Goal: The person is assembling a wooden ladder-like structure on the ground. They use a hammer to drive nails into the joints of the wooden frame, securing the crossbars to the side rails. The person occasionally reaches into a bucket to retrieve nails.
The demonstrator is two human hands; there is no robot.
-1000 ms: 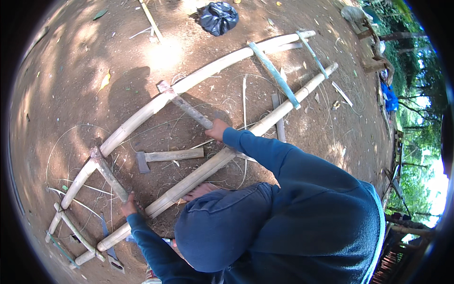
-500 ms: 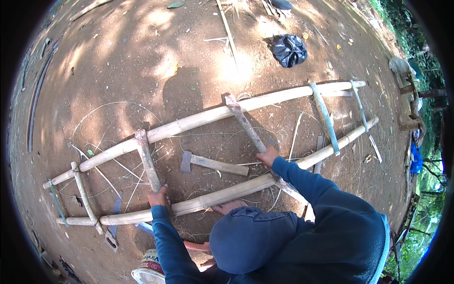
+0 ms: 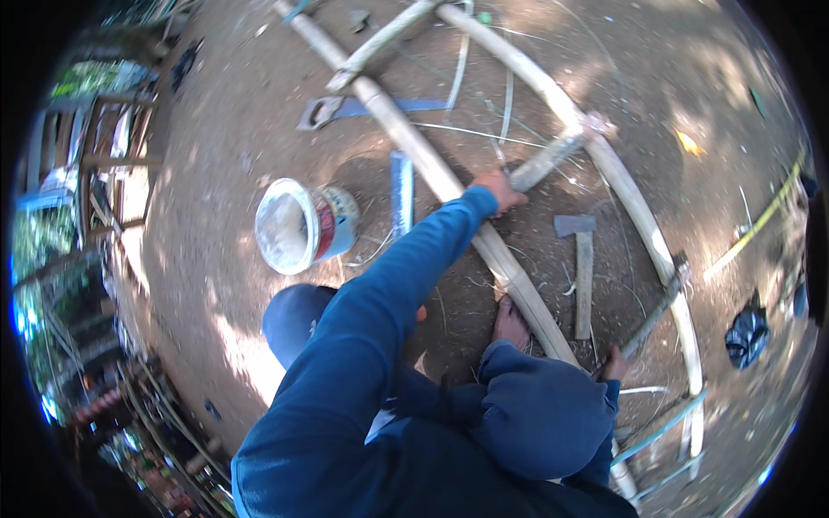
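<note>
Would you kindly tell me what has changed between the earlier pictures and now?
Only the view has swung round. The left hand still grips one rung of the bamboo ladder, the right hand still grips the next rung, and the axe still lies between them.

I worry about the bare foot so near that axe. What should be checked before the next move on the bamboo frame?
1. Left hand gripping the upper rung: ok.
2. Right hand at the lower rung: ok, though partly hidden.
3. Axe lying flat between the rungs, untouched: ok.
4. Bare foot apart from the axe, with the near pole between them: ok.
5. Rung joints tight: cannot tell.
6. Bucket on its side, off the frame: ok.
</note>
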